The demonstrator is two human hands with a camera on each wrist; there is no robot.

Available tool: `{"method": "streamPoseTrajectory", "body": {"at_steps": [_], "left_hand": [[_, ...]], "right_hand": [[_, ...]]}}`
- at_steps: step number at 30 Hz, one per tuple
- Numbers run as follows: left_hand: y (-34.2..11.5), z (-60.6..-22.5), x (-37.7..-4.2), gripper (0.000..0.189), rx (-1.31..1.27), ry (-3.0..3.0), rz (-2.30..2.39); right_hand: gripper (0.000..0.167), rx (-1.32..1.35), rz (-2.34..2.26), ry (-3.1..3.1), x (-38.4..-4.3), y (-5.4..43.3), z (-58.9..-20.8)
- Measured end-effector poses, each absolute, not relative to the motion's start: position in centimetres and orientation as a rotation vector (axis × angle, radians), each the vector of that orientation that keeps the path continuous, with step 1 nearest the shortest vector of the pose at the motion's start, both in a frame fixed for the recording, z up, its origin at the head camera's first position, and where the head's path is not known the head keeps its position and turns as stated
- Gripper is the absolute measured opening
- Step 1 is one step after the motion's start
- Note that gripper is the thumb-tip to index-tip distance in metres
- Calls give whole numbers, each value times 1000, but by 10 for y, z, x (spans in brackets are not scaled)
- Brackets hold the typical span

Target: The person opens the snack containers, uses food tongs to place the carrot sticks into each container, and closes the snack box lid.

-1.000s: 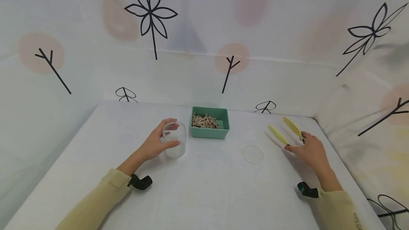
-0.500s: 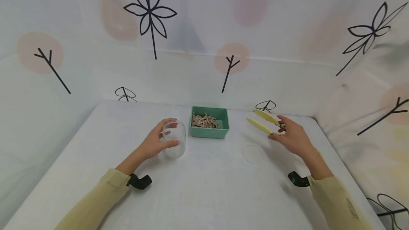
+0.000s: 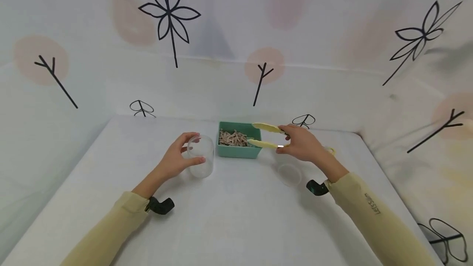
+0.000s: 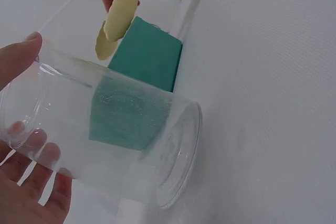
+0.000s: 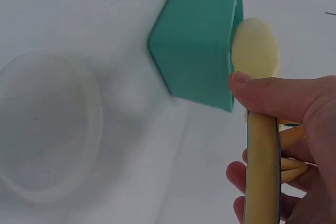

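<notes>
And across come the tongs [image 3: 265,144], swung left since a second ago, now at the right end of the box [image 3: 238,152]! Long axis sideways, spread tips pointing left, the right hand [image 3: 301,143] gripping them. Pale strips [image 3: 233,138] heap the box's left part. The left hand [image 3: 175,157] holds the upright jar [image 3: 201,161], fingers curled round it; a clear disc [image 3: 289,175] lies nearby.

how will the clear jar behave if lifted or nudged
The clear jar is probably light, given its thin-looking wall. Taller than wide, it could tip if pushed high up, and its round side might let it roll. That smooth surface may be slippery.
</notes>
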State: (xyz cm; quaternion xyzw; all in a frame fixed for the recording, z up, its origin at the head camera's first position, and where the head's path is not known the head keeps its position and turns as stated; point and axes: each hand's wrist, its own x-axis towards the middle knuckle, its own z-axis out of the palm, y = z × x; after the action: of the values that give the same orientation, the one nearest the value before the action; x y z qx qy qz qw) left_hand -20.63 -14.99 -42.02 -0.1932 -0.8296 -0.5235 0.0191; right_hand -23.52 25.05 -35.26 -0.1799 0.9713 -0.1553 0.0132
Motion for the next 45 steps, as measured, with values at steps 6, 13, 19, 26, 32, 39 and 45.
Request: {"method": "streamPoseTrajectory", "body": {"at_steps": [6, 13, 19, 26, 32, 39, 45], "left_hand": [[-150, -418, -205, 79, -599, -2580, -1637], [-151, -416, -204, 77, -616, -2572, -1657], [-152, -416, -204, 76, -618, -2578, -1661], [-151, -417, -204, 77, -615, -2578, -1664], [-151, -417, -204, 78, -626, -2569, -1672], [-153, -420, -206, 77, -634, -2559, -1675], [-152, -420, -206, 78, -648, -2551, -1681]], "right_hand": [[76, -649, -344, 2988, -247, 231, -345], [78, -687, -304, 2899, -261, 215, -339], [80, -683, -267, 2820, -274, 200, -341], [77, -697, -208, 2758, -284, 182, -341], [70, -703, -221, 2729, -287, 179, -340], [62, -669, -333, 2754, -287, 183, -345], [50, -684, -257, 2835, -288, 189, -348]]}}
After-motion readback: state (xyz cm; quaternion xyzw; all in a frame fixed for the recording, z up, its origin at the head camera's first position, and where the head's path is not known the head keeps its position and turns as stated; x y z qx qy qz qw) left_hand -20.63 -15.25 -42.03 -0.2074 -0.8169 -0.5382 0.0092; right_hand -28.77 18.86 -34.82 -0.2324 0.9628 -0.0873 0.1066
